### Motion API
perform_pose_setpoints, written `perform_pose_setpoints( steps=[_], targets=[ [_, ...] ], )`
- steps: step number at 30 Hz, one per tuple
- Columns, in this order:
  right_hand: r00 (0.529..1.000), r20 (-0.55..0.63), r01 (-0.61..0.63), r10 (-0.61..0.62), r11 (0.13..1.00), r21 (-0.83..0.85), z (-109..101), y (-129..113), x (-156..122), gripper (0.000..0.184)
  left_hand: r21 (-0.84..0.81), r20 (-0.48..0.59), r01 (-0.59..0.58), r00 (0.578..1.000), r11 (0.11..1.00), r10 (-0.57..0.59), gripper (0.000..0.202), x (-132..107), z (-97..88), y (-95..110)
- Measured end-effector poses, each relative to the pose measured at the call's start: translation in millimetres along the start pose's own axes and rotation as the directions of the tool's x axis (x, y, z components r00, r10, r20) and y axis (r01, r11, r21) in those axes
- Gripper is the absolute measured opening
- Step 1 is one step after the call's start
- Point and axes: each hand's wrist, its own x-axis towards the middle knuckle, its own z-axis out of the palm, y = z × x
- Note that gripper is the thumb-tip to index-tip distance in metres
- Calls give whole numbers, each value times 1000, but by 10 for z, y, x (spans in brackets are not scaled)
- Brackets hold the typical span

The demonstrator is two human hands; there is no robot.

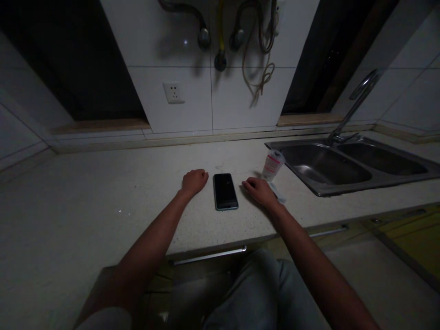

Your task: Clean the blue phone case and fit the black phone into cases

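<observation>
Pale speckled stone, that's the counter [103,201] filling the middle of the frame, and both bare forearms reach up onto it from the bottom edge. Dead centre lies a phone [225,191], flat on its back, dark screen up, its long side running away from the person. The left hand [194,180] sits just left of the phone, curled into a loose fist, knuckles down on the stone, gripping nothing, a narrow strip of counter between it and the phone's edge. The right hand [259,191] rests just right of the phone, palm down, fingers [248,184] stretched loosely toward the phone's upper corner, nothing in its grasp; I can't tell from here whether the fingertips quite meet the case. Under the heel of that hand pokes out a scrap of something white [277,194], too dim to name. Just beyond the right hand, right of centre, stands a small clear bottle [272,166] with a pink-and-white label, close by the rim of the steel sink [319,190]. A curved tap [355,103] rises at the upper right. On the tiled wall, upper middle, a white socket [173,92], with hoses [256,32] dangling above.
</observation>
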Motion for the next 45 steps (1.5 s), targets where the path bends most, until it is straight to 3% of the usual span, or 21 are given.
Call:
perform_pose_setpoints(
  steps=[5, 8, 11, 16, 18, 20, 22, 24, 27, 29, 34, 37, 40, 45],
  targets=[
    [1000, -10, 11, -11, 1000, -13, 1, 28, 3, 35, -48, 2, -5, 1000, 999, 5, 39, 9, 15, -10],
    [1000, -4, 12, -12, 1000, -24, 7, 44, 2, 35, -122, 26, 61, 998, 991, -59, 39, 13, -38, 7],
    [1000, -13, 9, -10, 999, -48, 31, 21, -8, 36, -246, 117, 147, 986, 958, -121, 51, -19, -124, 88],
    [983, -20, 184, -184, 983, -4, 138, -116, -30, 31, -451, 206, 118, 978, 885, -25, 55, -148, -169, 294],
    [977, 1, 212, -213, 976, 55, 176, -162, -33, 33, -492, 320, 181, 947, 852, -16, 53, -172, -150, 319],
    [975, 27, 214, -218, 969, 122, 195, -185, -32, 37, -558, 457, 295, 889, 776, -9, 51, -168, -132, 308],
    [976, 39, 205, -215, 962, 178, 199, -191, -30, 39, -639, 526, 388, 851, 664, 9, 47, -157, -117, 300],
    [980, 31, 185, -197, 956, 227, 198, -194, -31, 36, -745, 515, 404, 854, 530, 73, 41, -164, -101, 336],
    [984, 24, 162, -176, 943, 290, 200, -201, -39, 35, -888, 417, 346, 884, 304, 211, 41, -221, -61, 476],
    [984, 25, 162, -179, 935, 315, 206, -197, -42, 38, -922, 377, 343, 902, 178, 212, 49, -276, -26, 583],
    [989, -22, 142, -146, 898, 417, 230, -140, -30, 49, -908, 367, 400, 903, -126, 222, 43, -377, 33, 733],
    [982, -40, 179, -183, 850, 496, 224, -112, -27, 54, -821, 393, 473, 874, -319, 285, 33, -393, 47, 756],
    [976, -41, 203, -215, 824, 528, 203, -126, -35, 59, -727, 458, 543, 840, -421, 292, 25, -384, 48, 756],
    [976, -61, 205, -209, 789, 579, 196, -247, -56, 59, -655, 504, 566, 821, -501, 268, 23, -348, -5, 728]
  ],
)
